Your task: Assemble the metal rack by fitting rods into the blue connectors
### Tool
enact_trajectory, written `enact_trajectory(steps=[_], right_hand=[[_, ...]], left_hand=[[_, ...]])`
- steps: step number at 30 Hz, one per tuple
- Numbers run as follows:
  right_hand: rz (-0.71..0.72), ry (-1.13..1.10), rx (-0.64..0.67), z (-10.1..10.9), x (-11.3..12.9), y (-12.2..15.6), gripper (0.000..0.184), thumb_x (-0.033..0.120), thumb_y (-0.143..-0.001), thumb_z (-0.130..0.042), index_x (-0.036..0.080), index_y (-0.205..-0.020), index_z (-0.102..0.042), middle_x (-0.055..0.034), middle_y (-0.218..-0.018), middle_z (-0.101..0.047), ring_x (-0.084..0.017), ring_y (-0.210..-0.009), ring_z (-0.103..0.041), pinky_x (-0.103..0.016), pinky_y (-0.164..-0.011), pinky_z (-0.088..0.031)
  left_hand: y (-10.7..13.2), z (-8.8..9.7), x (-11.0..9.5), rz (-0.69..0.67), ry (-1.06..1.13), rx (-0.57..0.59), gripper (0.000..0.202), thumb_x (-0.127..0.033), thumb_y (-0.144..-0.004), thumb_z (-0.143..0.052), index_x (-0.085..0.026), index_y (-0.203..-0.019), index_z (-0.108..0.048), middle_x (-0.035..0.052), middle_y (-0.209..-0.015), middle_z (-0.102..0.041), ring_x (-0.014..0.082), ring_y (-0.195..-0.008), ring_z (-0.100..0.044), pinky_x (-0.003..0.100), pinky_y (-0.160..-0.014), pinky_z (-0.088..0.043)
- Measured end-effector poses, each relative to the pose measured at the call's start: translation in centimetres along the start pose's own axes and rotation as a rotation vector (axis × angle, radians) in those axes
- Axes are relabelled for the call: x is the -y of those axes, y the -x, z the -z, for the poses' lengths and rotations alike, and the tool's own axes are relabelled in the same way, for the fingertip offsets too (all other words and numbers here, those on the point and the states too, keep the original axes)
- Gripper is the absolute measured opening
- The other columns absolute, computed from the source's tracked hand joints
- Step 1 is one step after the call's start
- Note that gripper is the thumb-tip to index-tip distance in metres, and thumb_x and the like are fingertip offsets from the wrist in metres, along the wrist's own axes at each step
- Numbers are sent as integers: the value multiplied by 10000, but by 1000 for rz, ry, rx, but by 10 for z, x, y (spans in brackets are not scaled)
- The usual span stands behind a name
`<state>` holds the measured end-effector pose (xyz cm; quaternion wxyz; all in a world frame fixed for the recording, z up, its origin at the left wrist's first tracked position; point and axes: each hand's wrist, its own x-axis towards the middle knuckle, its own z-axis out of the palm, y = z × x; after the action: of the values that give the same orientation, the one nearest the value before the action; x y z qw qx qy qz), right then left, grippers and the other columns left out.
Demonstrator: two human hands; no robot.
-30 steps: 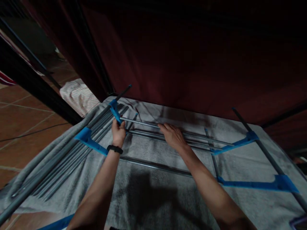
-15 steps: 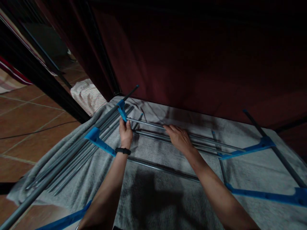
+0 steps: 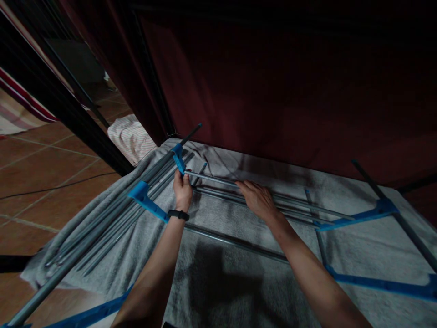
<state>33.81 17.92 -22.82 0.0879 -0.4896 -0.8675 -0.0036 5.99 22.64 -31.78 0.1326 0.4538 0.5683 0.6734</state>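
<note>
My left hand (image 3: 183,189), with a dark band on its wrist, is closed around the lower end of a blue plastic bracket (image 3: 178,157), where a thin metal rod (image 3: 218,179) meets it. Lying over that same rod is my right hand (image 3: 257,198), its fingers curled onto it. The rod runs right toward another blue bracket (image 3: 358,217). More thin rods (image 3: 221,196) lie just below it. The left bracket sits on a thick grey tube (image 3: 99,225), which carries a second blue bracket (image 3: 148,202) nearer to me.
Several loose metal rods (image 3: 112,241) lie on the grey blanket (image 3: 218,269) at the left. A dark red curtain (image 3: 273,105) hangs behind. A black post (image 3: 78,118) slants across the left, over the tiled floor (image 3: 34,182). A blue arm (image 3: 385,287) extends at the right.
The whole view has shifted slightly, so everything appears a little farther right. Both hands keep their places on the bracket and the rod.
</note>
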Motion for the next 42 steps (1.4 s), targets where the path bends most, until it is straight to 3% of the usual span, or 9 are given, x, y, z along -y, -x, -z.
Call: enact_trajectory(steps=[18, 42], right_hand=[[1, -16, 19, 1, -3, -1, 397, 276, -1035, -344, 270, -1388, -527, -68, -1182, -678, -173, -1029, -641, -279, -857, -470], [-4, -37, 68, 6, -5, -3, 396, 309, -1041, -324, 274, -1377, -531, -63, -1214, -673, -185, -1030, -651, -287, -834, -464]], left_hand=[[1, 0, -2, 7, -22, -16, 190, -366, -897, -561, -217, -1010, -591, 73, -1041, -660, 232, -1025, -610, 379, -961, -475], [1, 0, -2, 14, 8, -15, 130, -272, -882, -575, -222, -997, -609, 73, -1073, -682, 228, -1064, -626, 366, -988, -477]])
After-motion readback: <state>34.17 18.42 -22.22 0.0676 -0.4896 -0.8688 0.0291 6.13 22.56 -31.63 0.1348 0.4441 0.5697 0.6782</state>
